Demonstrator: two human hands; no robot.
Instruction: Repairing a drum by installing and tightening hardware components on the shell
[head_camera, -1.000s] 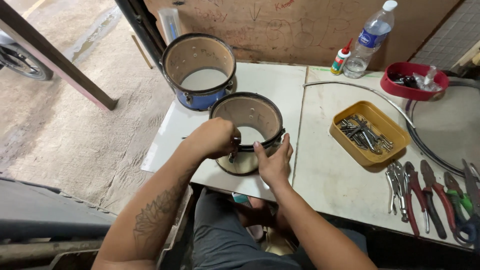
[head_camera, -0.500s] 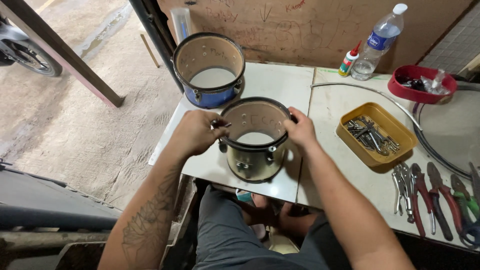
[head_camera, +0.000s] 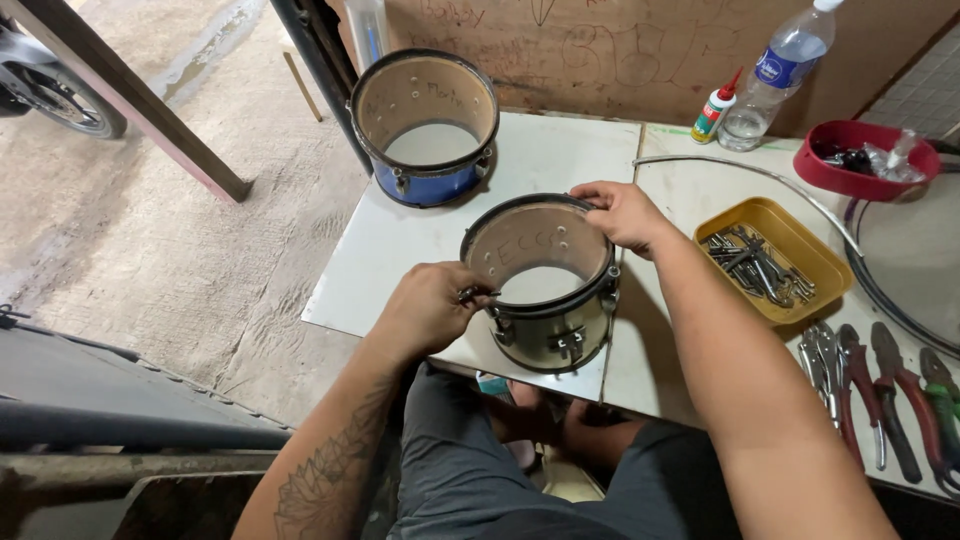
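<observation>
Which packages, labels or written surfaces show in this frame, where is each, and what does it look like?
Plastic water bottle: far right edge of the table, tall, clear, white cap, blue label band.
Small glue bottle: just left of the water bottle, white body, red pointed cap, green and red label.
Brown board: upright behind the table, faint scrawled markings.
Two drum shells, blue and dark grey: handwriting on their inner walls.
</observation>
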